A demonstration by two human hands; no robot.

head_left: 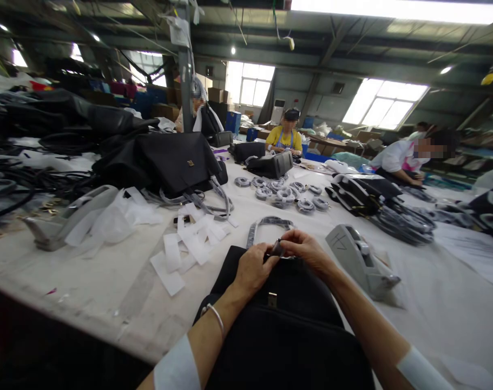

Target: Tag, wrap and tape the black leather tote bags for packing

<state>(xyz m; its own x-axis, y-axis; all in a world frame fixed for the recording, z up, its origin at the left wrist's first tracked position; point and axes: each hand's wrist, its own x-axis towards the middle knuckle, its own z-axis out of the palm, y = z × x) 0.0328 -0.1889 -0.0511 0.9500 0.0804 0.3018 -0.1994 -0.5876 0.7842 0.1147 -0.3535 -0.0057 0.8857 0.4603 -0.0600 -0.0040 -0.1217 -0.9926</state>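
A black bag [307, 287] with a small gold-coloured clasp [273, 299] lies in front of me at the table edge. At its far end a handle [252, 233] in clear wrapping loops up onto the table. My left hand [252, 265] and my right hand [305, 248] meet at the base of this handle. Between their fingertips is a small dark piece [277, 249]; whether it belongs to the bag I cannot tell. Both hands have their fingers pinched on it, partly hiding it.
White paper slips [193, 238] lie left of the bag. Tape dispensers stand at left [73, 216] and right [362, 260]. Beyond are wrapped coiled straps [284, 196], a large black bag [169, 162] and stacked black pieces [368, 192]. Several people work around the table.
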